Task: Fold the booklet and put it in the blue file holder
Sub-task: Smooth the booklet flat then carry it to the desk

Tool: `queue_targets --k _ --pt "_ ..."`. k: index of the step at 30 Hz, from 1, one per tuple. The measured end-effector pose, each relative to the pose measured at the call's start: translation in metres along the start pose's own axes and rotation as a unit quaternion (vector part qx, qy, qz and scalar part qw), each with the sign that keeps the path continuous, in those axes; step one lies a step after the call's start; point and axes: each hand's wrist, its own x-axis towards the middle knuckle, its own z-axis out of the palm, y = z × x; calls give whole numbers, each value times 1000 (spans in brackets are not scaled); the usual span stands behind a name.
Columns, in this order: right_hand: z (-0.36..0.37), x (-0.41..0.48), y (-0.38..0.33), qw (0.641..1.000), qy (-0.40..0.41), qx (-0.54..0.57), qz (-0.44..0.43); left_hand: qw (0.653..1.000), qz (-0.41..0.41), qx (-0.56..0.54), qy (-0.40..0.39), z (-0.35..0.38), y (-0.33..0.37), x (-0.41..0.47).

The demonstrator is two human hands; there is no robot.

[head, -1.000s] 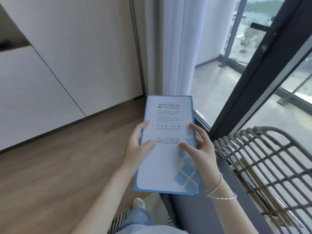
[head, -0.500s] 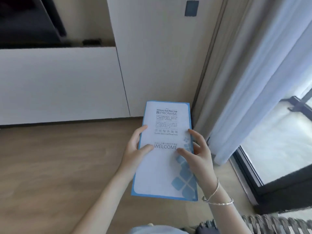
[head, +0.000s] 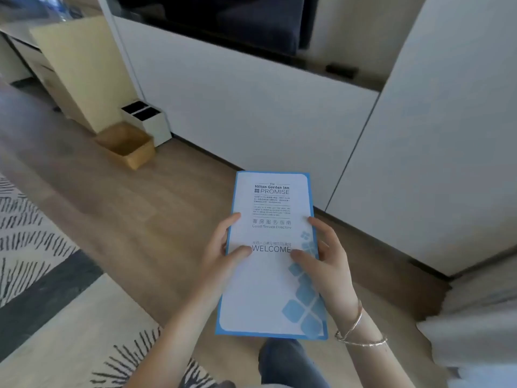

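Note:
The booklet (head: 268, 292) is a tall white card with a blue border, printed "WELCOME", folded shut and held flat in front of me above the floor. My left hand (head: 221, 256) grips its left edge with the thumb on the cover. My right hand (head: 327, 264) grips its right edge, thumb on the cover, bracelets on the wrist. No blue file holder is in view.
A wooden box (head: 126, 145) and a white two-slot bin (head: 148, 121) stand on the wooden floor at the left, against a white cabinet (head: 251, 113). A patterned rug (head: 36, 247) lies at the lower left. A white curtain (head: 481, 317) hangs at the right.
The view has swung left, from the window and wicker chair to the white cabinet and floor boxes. Both hands keep the same hold on the booklet.

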Motion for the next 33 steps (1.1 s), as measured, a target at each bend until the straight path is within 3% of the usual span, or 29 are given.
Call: queue_targets --k 8,20,28,33 --pt "65 150 -10 976 -214 -44 -13 979 22 -35 201 -26 5 84" --pt "196 301 -12 908 -411 -70 34 907 -4 -73 414 -78 16 177" --pt "378 347 16 862 -495 -99 45 852 -16 -100 513 -216 -2 235" --pt "523 376 8 848 -522 -80 50 845 3 -103 525 -338 18 287"
